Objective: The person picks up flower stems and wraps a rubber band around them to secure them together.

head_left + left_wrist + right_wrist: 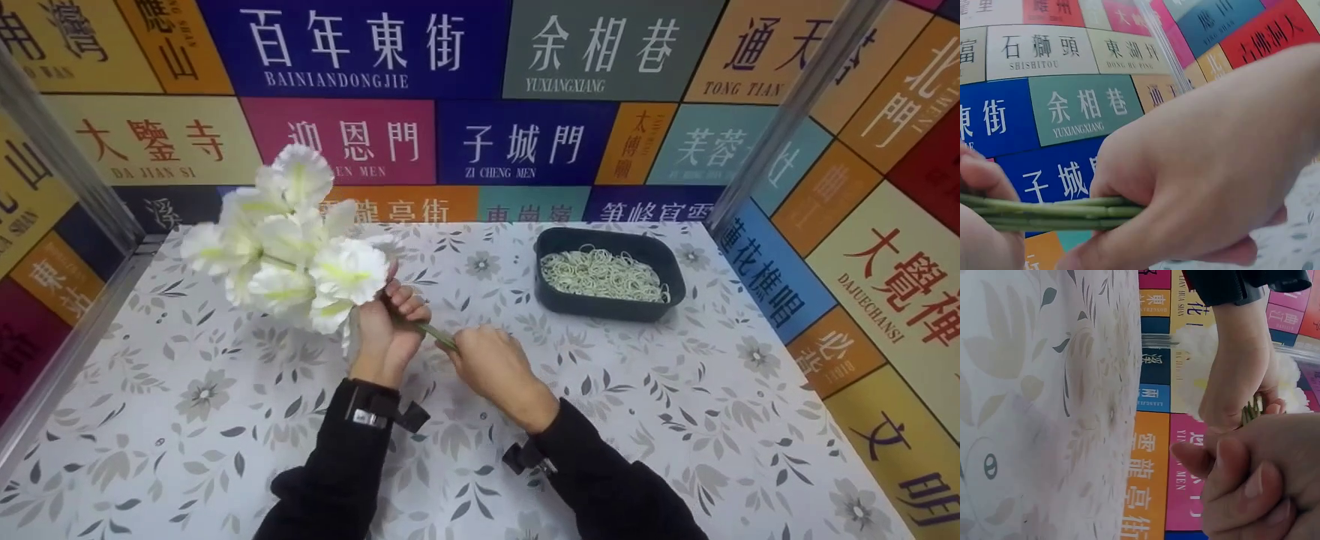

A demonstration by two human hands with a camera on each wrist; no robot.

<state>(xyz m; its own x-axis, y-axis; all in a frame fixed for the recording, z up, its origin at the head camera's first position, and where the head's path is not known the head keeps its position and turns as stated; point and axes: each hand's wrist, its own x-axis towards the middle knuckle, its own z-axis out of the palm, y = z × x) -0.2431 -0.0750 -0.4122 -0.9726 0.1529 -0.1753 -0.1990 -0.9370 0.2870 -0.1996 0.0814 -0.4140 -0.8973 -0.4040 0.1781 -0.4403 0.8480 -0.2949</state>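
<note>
A bunch of white artificial-looking flowers (292, 247) with yellow-green streaks leans to the left in the head view. My left hand (390, 330) grips its green stems (433, 331) just below the blooms, fingers curled around them. Farther down, my right hand (491, 367) holds the stem ends inside its curled fingers, which hide the tips. Several stems (1055, 214) lie side by side between the two hands in the left wrist view. From the right wrist, the flowers (1193, 368) show behind the left hand (1238, 377).
At the back right of the table (480, 465) stands a dark green plastic tub (611, 306) holding many pale rubber bands (600, 275). The tabletop has a leaf and flower pattern. Panels with printed signs (360, 49) enclose the table's back and sides.
</note>
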